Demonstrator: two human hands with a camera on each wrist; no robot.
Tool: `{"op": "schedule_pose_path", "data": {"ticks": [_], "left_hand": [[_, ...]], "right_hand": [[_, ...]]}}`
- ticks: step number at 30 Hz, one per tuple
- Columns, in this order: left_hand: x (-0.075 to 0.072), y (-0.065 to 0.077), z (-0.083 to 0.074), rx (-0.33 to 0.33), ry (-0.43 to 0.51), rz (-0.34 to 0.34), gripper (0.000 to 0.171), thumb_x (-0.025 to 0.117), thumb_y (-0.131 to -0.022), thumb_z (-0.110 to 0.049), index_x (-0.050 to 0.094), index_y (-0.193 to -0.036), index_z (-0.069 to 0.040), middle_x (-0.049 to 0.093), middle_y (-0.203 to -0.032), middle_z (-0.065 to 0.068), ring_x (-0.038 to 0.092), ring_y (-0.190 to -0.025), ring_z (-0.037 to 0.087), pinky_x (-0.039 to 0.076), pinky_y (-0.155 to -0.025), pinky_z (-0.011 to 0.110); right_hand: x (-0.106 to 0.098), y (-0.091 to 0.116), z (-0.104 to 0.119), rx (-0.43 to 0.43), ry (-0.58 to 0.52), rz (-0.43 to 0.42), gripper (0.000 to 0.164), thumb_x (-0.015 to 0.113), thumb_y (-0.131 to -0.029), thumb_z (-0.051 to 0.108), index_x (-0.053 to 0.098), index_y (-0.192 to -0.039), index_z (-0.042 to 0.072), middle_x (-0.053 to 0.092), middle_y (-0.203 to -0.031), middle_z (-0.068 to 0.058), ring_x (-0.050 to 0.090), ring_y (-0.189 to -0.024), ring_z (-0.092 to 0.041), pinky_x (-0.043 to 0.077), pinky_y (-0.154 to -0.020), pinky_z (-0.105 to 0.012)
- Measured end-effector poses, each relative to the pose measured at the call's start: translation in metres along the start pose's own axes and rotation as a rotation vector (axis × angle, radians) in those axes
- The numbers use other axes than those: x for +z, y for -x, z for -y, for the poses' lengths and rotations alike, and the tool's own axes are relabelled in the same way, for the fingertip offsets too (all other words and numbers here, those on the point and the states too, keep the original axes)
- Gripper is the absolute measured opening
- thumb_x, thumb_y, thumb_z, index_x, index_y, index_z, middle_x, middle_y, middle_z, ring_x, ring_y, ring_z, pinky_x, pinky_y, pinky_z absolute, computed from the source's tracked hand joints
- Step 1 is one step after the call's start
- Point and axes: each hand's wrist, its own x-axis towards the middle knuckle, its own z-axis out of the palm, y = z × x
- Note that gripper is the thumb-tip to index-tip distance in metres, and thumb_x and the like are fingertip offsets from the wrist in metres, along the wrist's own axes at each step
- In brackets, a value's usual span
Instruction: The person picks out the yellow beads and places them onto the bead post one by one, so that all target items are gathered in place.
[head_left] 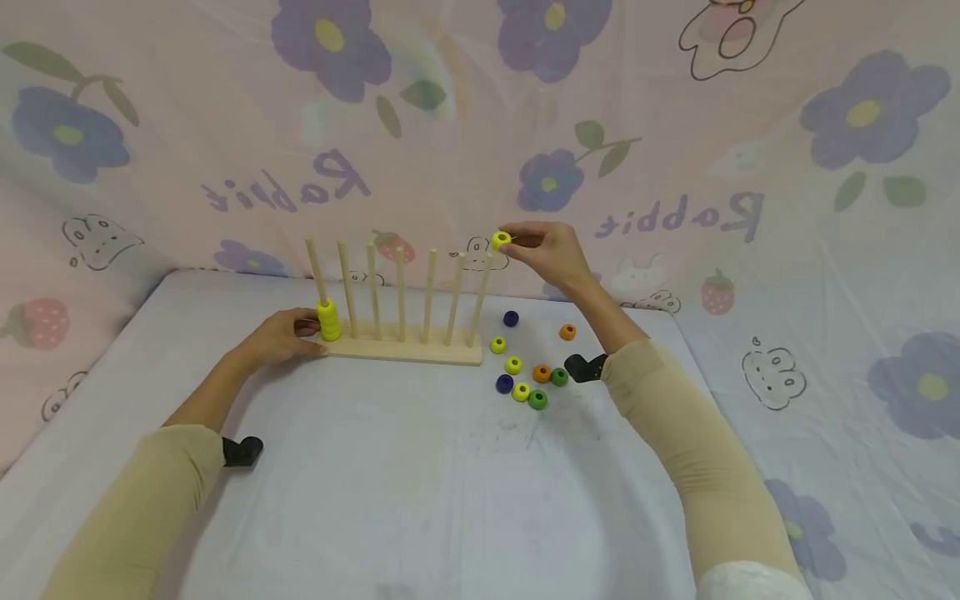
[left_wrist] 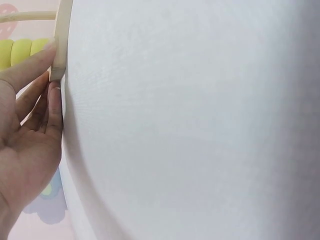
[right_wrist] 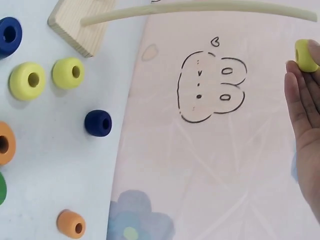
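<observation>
A wooden rack (head_left: pixel 405 350) with a row of upright pegs stands at the back of the table. Yellow beads (head_left: pixel 328 322) are stacked on its leftmost peg. My left hand (head_left: pixel 287 335) grips the left end of the rack's base; in the left wrist view the thumb lies on the base beside the stacked beads, with the fingers at its end. Raised near the top of the rightmost peg (head_left: pixel 482 300), my right hand (head_left: pixel 551 254) pinches a yellow bead (head_left: pixel 501 241) between thumb and fingertips. In the right wrist view that bead (right_wrist: pixel 306 56) is apart from the peg.
Loose beads lie right of the rack: several yellow ones (head_left: pixel 513 365), dark blue ones (head_left: pixel 511 318), orange ones (head_left: pixel 567 332) and green ones (head_left: pixel 537 400). A patterned cloth (head_left: pixel 465 125) hangs behind the white table (head_left: pixel 375 483).
</observation>
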Motion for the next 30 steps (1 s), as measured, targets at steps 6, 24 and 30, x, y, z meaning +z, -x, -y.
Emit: {"op": "schedule_pose_path", "data": {"ticks": [6, 24, 30], "left_hand": [[0.001, -0.002, 0.003, 0.007, 0.002, -0.001, 0.082, 0.078, -0.087, -0.014, 0.031, -0.146, 0.016, 0.046, -0.140, 0.034, 0.046, -0.130, 0.045, 0.036, -0.113, 0.053], [0.000, 0.000, 0.003, 0.000, -0.016, -0.009, 0.082, 0.079, -0.086, -0.016, 0.031, -0.146, 0.016, 0.049, -0.138, 0.034, 0.047, -0.128, 0.045, 0.038, -0.111, 0.053], [-0.001, -0.001, 0.003, -0.001, -0.006, 0.001, 0.081, 0.077, -0.087, -0.013, 0.030, -0.147, 0.015, 0.046, -0.140, 0.034, 0.045, -0.130, 0.046, 0.036, -0.113, 0.053]], "right_hand": [[0.004, -0.011, 0.012, -0.043, 0.010, 0.021, 0.032, 0.078, -0.087, 0.018, 0.074, -0.116, 0.006, 0.075, -0.107, -0.007, 0.072, -0.092, -0.016, 0.059, -0.081, -0.027], [0.033, -0.040, 0.049, -0.056, -0.074, 0.115, 0.031, 0.079, -0.087, 0.021, 0.075, -0.114, 0.009, 0.075, -0.105, -0.004, 0.072, -0.089, -0.013, 0.059, -0.077, -0.028], [0.045, -0.045, 0.063, -0.061, -0.116, 0.177, 0.028, 0.078, -0.087, 0.018, 0.075, -0.114, 0.008, 0.075, -0.105, -0.005, 0.072, -0.091, -0.014, 0.059, -0.080, -0.028]]}}
